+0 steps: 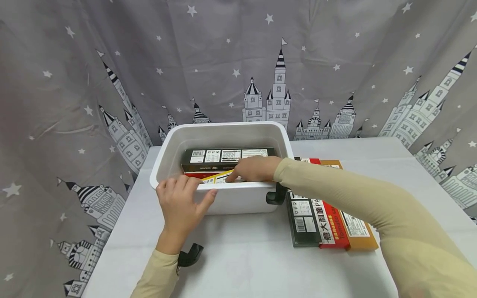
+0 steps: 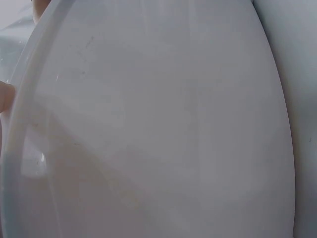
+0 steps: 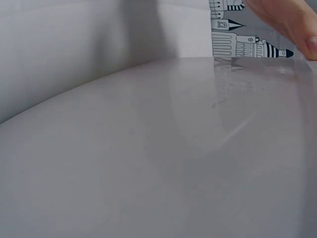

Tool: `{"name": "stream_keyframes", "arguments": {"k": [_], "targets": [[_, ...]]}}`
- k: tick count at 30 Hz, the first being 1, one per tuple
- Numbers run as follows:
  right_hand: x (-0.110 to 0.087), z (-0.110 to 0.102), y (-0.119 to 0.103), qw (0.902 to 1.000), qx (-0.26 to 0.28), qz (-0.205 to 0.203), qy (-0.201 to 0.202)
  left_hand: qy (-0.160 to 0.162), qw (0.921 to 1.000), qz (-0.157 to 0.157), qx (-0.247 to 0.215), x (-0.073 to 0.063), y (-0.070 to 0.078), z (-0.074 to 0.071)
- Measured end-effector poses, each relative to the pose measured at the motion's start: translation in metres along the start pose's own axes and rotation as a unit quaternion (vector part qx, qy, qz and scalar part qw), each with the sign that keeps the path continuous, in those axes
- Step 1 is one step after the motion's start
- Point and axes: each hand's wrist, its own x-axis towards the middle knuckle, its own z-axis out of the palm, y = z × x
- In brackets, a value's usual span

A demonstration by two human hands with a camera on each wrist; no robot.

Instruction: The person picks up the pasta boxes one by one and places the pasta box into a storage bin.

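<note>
A white plastic bin stands on the table. My left hand grips its front rim, fingers over the edge and thumb against the outer wall. Reaching in from the right, my right hand holds a yellow-edged pasta box that sits at a slant; some of its fingertips are hidden. Behind that box lie a black pasta box and a red box, mostly covered. Both wrist views are filled mainly by the bin's outer wall; the left thumb shows in the right wrist view.
Right of the bin, under my right forearm, a black box, a red box and an orange-brown box lie side by side. A white cloth covers the table. A grey castle-print curtain hangs behind.
</note>
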Motion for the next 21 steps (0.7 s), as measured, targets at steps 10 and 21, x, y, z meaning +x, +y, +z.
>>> {"name": "stream_keyframes", "arguments": {"k": [10, 21], "targets": [[0.0058, 0.0018, -0.0018, 0.9972, -0.071, -0.009, 0.022, 0.007, 1.0, 0.006, 0.001, 0.0007, 0.0018, 0.0005], [0.0019, -0.0001, -0.003, 0.9959, -0.086, -0.016, 0.023, 0.006, 1.0, 0.004, -0.001, 0.0007, 0.0015, 0.0005]]}}
